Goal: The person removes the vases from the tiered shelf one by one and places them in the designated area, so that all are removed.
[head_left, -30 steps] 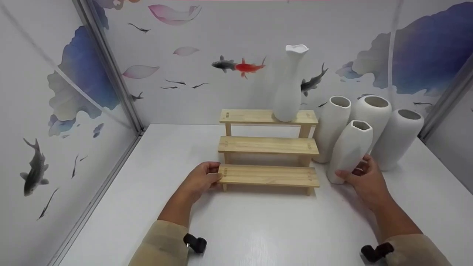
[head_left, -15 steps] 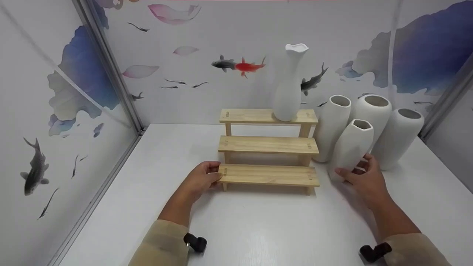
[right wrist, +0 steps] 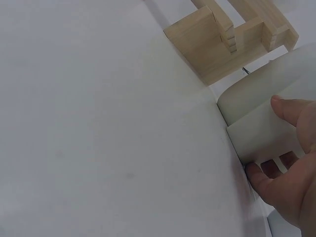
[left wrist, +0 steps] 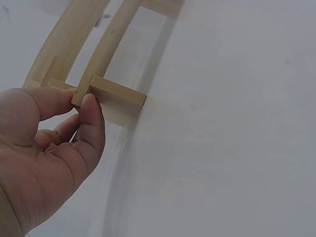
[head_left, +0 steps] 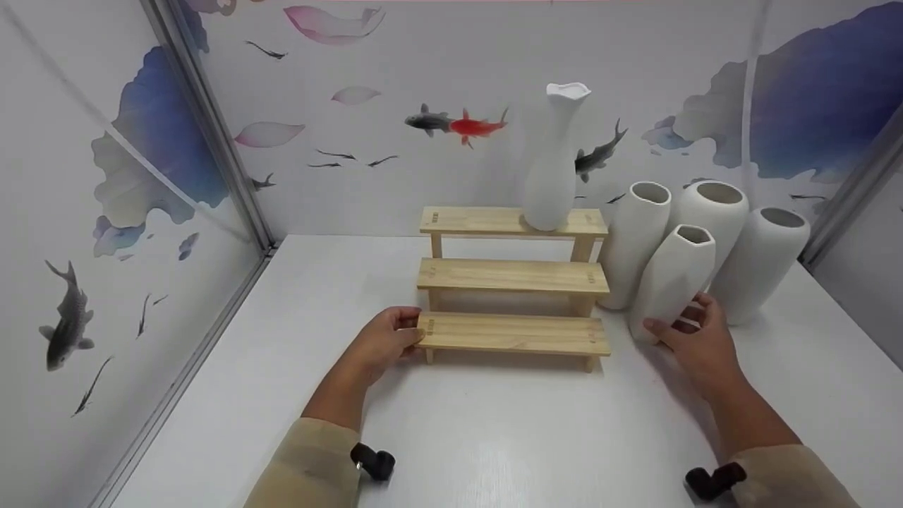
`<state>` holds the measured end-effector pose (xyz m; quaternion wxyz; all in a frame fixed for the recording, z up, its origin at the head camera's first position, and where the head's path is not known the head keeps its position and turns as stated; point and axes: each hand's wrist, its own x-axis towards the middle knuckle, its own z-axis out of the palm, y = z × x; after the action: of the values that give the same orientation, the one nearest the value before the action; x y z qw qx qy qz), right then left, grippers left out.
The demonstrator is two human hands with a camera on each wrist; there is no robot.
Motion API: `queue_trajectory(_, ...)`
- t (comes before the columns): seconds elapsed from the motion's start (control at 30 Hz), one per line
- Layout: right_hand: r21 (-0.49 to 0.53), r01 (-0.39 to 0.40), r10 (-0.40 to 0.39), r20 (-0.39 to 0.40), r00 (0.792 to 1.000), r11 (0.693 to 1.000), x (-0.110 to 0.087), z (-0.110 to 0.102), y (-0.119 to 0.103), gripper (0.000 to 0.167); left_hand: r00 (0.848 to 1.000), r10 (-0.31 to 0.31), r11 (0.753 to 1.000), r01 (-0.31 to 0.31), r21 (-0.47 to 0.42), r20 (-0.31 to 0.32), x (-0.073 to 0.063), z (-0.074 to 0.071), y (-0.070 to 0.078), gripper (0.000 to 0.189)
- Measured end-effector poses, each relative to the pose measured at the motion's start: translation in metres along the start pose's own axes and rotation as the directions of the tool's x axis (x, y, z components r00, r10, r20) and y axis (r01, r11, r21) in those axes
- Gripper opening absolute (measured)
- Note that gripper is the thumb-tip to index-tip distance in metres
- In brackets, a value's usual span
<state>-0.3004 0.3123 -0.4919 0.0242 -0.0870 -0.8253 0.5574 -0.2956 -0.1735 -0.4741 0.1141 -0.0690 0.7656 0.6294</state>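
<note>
My left hand (head_left: 384, 342) pinches the left end of the lowest step of a three-tier wooden stand (head_left: 513, 334); thumb and fingertip meet the board's end in the left wrist view. A white faceted vase (head_left: 674, 282) with an angular mouth stands just right of the stand. Around its lower part curl the fingers and thumb of my right hand (head_left: 698, 342). In the right wrist view the vase's base (right wrist: 261, 133) sits right at the tabletop. On the top step stands a tall white vase (head_left: 550, 169) with a wavy rim.
Behind the faceted vase stand three more white vases: a slim one (head_left: 635, 243) close to the stand, a wide one (head_left: 712, 204) at the back and a rounded one (head_left: 762, 268) at right. Painted walls enclose the white table (head_left: 494, 437) at the back and sides.
The faceted vase has shifted slightly back and to the right, nearer the other vases, with my right hand on it. My left hand and the stand stay in place.
</note>
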Motion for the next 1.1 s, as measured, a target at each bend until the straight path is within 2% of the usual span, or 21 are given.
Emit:
queue_trajectory(0.13, 0.008, -0.005, 0.005, 0.005, 1.0, 1.0, 0.0, 0.0, 0.0, 0.114, 1.0, -0.007, 1.0, 0.007, -0.004, 0.003, -0.001, 0.0, 0.001, 0.047)
queue_trajectory(0.4, -0.015, 0.009, -0.009, -0.015, 1.0, 1.0, 0.002, -0.004, 0.002, 0.109, 1.0, 0.015, 1.0, -0.015, 0.018, 0.021, -0.003, -0.001, 0.002, 0.048)
queue_trajectory(0.73, 0.087, -0.021, 0.027, -0.063, 0.998, 0.996, -0.002, -0.008, -0.005, 0.102, 1.0, 0.011, 1.0, -0.011, 0.014, 0.015, -0.002, 0.0, 0.002, 0.047)
queue_trajectory(0.9, 0.215, -0.004, 0.023, -0.087, 0.996, 0.977, -0.003, -0.014, -0.01, 0.091, 1.0, -0.002, 1.0, 0.002, 0.017, 0.002, -0.002, 0.0, 0.002, 0.047)
queue_trajectory(1.1, 0.382, 0.083, -0.025, -0.156, 0.987, 0.92, -0.007, -0.02, -0.019, 0.074, 1.0, -0.012, 1.0, 0.012, 0.012, -0.006, -0.001, 0.0, 0.002, 0.046)
